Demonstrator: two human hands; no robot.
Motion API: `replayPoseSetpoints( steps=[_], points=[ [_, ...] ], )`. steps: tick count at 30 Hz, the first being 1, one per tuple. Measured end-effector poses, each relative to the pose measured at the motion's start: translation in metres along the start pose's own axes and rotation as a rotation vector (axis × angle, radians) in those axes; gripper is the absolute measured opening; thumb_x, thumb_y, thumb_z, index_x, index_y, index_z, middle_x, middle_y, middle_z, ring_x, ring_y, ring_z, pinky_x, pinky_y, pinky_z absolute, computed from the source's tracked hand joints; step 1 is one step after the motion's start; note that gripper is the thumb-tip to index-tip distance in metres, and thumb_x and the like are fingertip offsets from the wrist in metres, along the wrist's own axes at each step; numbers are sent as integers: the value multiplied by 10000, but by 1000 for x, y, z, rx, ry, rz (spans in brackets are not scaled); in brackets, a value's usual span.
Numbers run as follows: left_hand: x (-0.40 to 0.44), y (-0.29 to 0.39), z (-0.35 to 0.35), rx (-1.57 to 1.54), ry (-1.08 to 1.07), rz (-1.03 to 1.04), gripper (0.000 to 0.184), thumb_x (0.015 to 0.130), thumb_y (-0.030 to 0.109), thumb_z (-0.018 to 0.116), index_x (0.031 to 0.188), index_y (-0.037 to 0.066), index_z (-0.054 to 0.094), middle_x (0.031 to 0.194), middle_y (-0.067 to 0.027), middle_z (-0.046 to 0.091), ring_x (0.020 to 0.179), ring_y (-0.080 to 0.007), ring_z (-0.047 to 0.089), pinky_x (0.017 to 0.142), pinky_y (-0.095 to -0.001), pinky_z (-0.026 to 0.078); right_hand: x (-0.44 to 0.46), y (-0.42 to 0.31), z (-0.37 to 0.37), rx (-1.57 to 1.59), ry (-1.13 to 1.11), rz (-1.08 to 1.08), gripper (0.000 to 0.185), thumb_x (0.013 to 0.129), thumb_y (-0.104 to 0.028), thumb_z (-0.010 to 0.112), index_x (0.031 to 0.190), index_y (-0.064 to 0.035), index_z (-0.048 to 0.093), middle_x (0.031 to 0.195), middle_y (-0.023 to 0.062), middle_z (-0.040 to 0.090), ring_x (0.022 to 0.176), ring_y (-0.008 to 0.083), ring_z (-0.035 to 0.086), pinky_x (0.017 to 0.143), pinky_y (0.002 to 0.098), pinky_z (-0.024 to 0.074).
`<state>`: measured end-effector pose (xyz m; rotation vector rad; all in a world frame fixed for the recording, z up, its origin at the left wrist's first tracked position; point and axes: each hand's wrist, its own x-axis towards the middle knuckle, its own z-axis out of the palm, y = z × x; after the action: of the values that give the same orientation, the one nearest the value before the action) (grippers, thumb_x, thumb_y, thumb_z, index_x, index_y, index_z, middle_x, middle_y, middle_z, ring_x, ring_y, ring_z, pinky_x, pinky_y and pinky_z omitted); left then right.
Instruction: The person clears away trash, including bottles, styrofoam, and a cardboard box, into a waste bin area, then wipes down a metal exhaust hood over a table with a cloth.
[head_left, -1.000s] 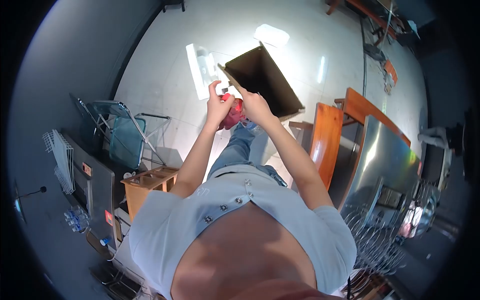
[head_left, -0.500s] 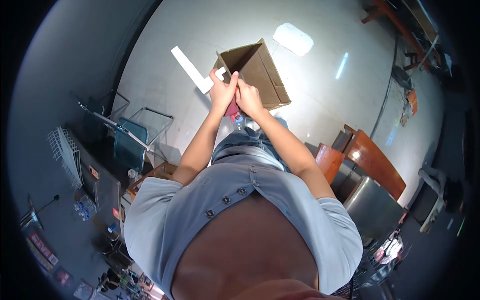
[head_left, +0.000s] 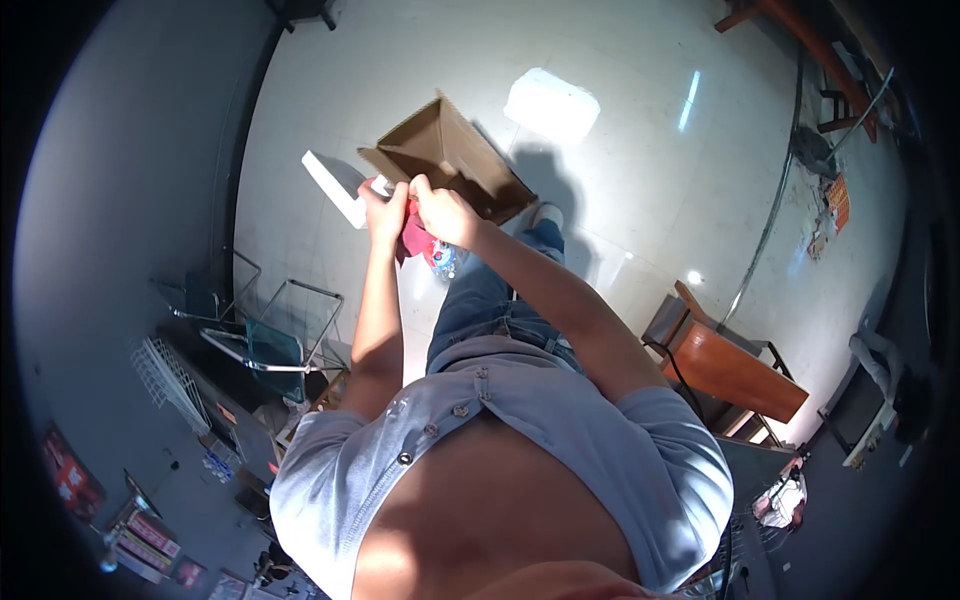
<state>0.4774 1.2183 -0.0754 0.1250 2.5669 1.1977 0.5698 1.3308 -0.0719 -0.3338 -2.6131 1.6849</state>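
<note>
Between left hand and right hand, maroon item

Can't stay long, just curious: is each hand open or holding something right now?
Left hand: closed on the dark-red item; anything more is hidden.
Right hand: closed, apparently pinching the same item.

A single view, from a camera worn on the head, faces forward and steeply down through a very wide lens with dark, rounded corners. The pale buttoned top is closest, filling the near middle. Beyond it come the jeans, then the left hand and right hand. Tiled floor reaches the far edge; a grey wall curves along the left.
</note>
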Motion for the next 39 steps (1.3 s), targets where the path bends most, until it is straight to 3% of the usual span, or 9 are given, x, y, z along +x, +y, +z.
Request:
replayPoseSetpoints(
  steps=[10,15,18,19,22,27,30,31,39],
  points=[
    [110,15,61,-296,10,-297,671,761,168,626,1236,-50,204,1019,-201,501,844,-199,528,723,-307,461,116,47,-51,87,-191,77,218,802,-113,511,951,-9,391,669,239,584,633,393,600,545,474,468],
    [164,0,68,-300,16,-399,676,833,220,569,1315,-7,154,1110,-194,473,956,-235,499,811,-336,435,125,65,-103,267,414,-287,100,794,-131,585,851,-63,538,655,106,583,615,297,598,543,374,483],
    [190,-15,87,-425,97,-367,601,864,216,550,1310,52,181,1122,-168,464,986,-236,492,831,-366,432,101,136,-128,353,709,51,84,784,-60,590,865,-56,569,636,65,583,533,146,588,504,260,473],
    [193,-13,97,-479,108,-355,586,863,211,549,1303,58,193,1123,-158,469,989,-238,496,838,-375,434,94,166,-130,384,787,411,64,814,-84,570,868,-51,560,633,49,583,533,120,574,494,248,459],
    [192,-24,98,-499,131,-288,506,868,234,530,1272,53,287,1162,-135,472,1009,-255,509,868,-402,432,71,310,-92,632,1087,844,106,818,-127,590,874,-41,566,738,122,616,649,235,614,594,305,482],
    [189,-27,93,-483,81,-368,511,888,411,409,1248,49,401,1210,-85,468,1099,-240,477,905,-421,414,41,523,-12,557,1056,1484,400,748,-295,675,959,15,534,900,157,603,859,302,589,784,384,456],
    [187,-9,111,-493,117,-306,500,913,418,387,1247,48,418,1240,-83,457,1121,-236,469,941,-404,389,46,594,14,289,919,1581,594,669,-407,722,1008,33,513,1027,186,565,952,301,562,816,368,451],
    [190,-10,110,-460,116,-267,501,916,415,373,1251,44,411,1234,-86,460,1124,-237,466,943,-407,389,49,605,10,463,884,1591,724,659,-378,738,1158,26,403,1190,217,436,1129,362,414,916,411,392],
    [201,-16,102,-257,106,-145,513,916,432,306,1181,13,436,1113,-119,523,968,-257,565,742,-396,522,98,655,-20,331,876,1765,928,589,-357,791,1322,-98,283,1301,219,282,1182,380,339,956,449,361]
  ],
)
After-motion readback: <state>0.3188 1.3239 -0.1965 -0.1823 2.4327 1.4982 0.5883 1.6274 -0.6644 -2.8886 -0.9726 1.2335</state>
